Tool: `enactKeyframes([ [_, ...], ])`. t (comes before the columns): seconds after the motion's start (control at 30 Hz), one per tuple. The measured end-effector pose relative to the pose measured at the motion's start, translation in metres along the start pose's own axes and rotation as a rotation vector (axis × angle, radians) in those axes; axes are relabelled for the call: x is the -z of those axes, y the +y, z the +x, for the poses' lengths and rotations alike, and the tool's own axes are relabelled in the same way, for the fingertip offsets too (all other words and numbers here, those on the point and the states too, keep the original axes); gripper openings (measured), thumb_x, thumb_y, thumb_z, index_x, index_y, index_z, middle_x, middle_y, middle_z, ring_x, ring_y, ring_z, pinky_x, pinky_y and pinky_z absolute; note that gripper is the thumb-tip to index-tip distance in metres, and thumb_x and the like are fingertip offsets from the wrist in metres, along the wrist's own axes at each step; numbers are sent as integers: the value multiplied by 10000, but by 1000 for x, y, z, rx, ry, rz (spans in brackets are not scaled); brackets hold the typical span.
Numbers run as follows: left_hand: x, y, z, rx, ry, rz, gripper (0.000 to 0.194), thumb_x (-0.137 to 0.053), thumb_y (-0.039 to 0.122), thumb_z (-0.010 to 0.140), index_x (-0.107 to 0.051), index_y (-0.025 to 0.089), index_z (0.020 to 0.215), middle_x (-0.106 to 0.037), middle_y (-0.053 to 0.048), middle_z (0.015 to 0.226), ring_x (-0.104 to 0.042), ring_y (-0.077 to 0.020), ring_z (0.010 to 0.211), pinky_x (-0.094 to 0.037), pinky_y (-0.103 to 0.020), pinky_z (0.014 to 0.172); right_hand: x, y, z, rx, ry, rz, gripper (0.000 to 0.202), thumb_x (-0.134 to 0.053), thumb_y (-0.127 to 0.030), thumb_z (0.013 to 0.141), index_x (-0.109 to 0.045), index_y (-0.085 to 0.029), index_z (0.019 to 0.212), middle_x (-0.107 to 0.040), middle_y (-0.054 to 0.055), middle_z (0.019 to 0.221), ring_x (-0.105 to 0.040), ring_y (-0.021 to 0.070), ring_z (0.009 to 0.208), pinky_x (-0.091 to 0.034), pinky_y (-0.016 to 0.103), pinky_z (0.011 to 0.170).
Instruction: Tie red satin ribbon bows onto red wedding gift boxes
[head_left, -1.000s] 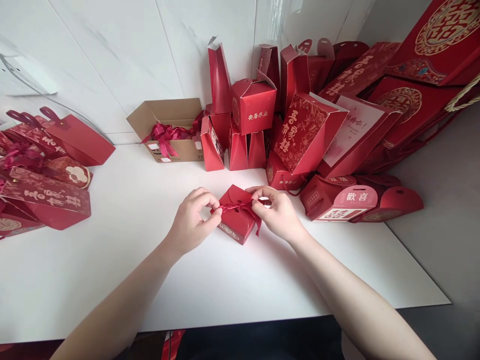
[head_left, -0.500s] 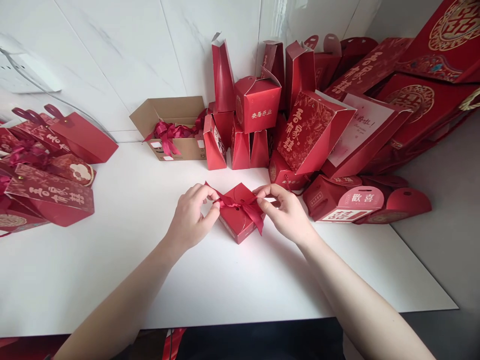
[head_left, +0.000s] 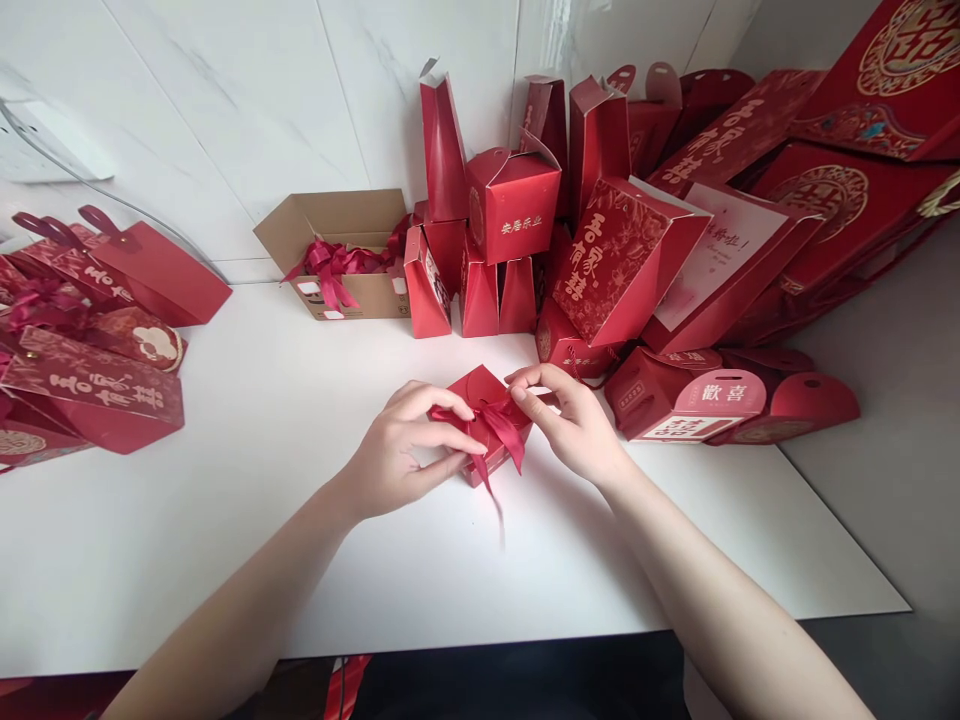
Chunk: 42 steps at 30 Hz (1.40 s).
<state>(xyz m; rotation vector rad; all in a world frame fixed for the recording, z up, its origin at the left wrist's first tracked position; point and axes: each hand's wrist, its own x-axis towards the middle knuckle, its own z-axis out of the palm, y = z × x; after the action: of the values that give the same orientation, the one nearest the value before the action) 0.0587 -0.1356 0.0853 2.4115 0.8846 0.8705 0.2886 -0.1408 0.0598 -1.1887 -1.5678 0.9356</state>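
Observation:
A small red gift box (head_left: pixel 474 382) rests on the white table, turned with one corner toward me. Dark red satin ribbon (head_left: pixel 504 425) crosses its top in a bow, and one thin tail dangles past the front edge. From the left, my left hand (head_left: pixel 401 445) reaches over the box, its thumb and a finger closed on the ribbon near the front corner while the index finger lies by the knot. On the other side my right hand (head_left: pixel 574 420) pinches the ribbon at the bow's right, partly covering it.
Behind stands a cardboard box (head_left: pixel 360 300) holding ribbon bows. Stacked red boxes (head_left: pixel 517 210) fill the back and right, with lidded handle boxes (head_left: pixel 694 405) nearer. Red gift bags (head_left: pixel 105 380) are grouped at the left. A tiled wall (head_left: pixel 247 100) closes off the back.
My left hand has shifted from the bow's left end to the box's front, its fingers stretching further over the ribbon. A tail now hangs forward. My right hand has barely moved.

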Motion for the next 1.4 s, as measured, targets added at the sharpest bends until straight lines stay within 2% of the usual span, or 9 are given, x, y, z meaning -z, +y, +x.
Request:
enactKeyframes([
  [0.1, 5, 0, -2, -46, -106, -11, 298, -542, 116, 840, -759, 320, 819, -704, -9, 944, -630, -184, 906, -417, -444, 1046, 1, -1, -1, 74, -22, -35, 175, -546, -386, 928, -617, -228, 896, -629, 56, 1094, -592, 204, 1060, -485, 341, 904],
  [0.17, 5, -1, -3, -52, -92, -51, 305, -514, 95, 838, -738, 299, 801, -706, 15, 806, -629, -164, 789, -382, -461, 1076, 1, -2, -2, 104, -56, -54, 148, -562, -356, 923, -617, -229, 870, -614, 58, 1127, -570, 206, 1124, -448, 359, 975],
  [0.27, 1, 0, -2, 50, 98, -74, 237, -529, 127, 864, -716, 267, 901, -683, 3, 765, -618, -170, 771, -466, -421, 964, 1, -1, -3, 113, -92, -67, 148, -585, -329, 910, -607, -221, 812, -582, 66, 1173, -533, 208, 1201, -387, 377, 1052],
  [0.33, -3, 0, -1, 137, 227, -60, 199, -547, 174, 886, -709, 255, 967, -665, -31, 896, -620, -185, 883, -502, -385, 901, 0, -1, -3, 110, -100, -68, 140, -588, -329, 909, -619, -223, 823, -565, 72, 1199, -515, 212, 1231, -368, 387, 1074],
  [0.4, -8, 0, 1, 186, 282, -49, 187, -558, 206, 898, -707, 254, 1000, -620, -50, 1036, -602, -195, 1017, -490, -378, 952, 0, -1, -3, 104, -104, -58, 137, -580, -335, 915, -635, -230, 848, -558, 71, 1220, -509, 212, 1243, -359, 393, 1083],
  [0.5, -15, 0, 3, 245, 257, -79, 174, -566, 251, 911, -710, 263, 1008, -575, -51, 1157, -564, -202, 1142, -448, -384, 1036, -1, -3, -4, 92, -125, -7, 152, -589, -356, 914, -638, -232, 842, -562, 64, 1242, -507, 213, 1252, -352, 394, 1089],
  [0.7, -29, 0, 3, 350, 184, -161, 105, -611, 293, 890, -701, 241, 882, -557, -58, 1214, -572, -224, 1160, -472, -399, 1014, -4, -8, -6, 83, -185, 80, 196, -609, -389, 903, -610, -223, 799, -568, 61, 1257, -523, 213, 1238, -371, 383, 1073],
  [1.0, -32, -2, 3, 353, 187, -160, 73, -631, 276, 865, -672, 222, 838, -547, -67, 1224, -601, -219, 1084, -525, -379, 907, -2, -4, -4, 30, -196, 5, 213, -621, -435, 883, -664, -242, 805, -549, 56, 1315, -469, 240, 1312, -316, 445, 1133],
  [1.4, -32, -5, 5, 318, 124, -194, 36, -642, 224, 840, -656, 215, 808, -535, -57, 1217, -611, -203, 1073, -516, -370, 939, -5, 6, 14, -91, -333, 342, 344, -564, -454, 920, -577, -194, 696, -509, 65, 1392, -431, 233, 1360, -367, 396, 1091],
])
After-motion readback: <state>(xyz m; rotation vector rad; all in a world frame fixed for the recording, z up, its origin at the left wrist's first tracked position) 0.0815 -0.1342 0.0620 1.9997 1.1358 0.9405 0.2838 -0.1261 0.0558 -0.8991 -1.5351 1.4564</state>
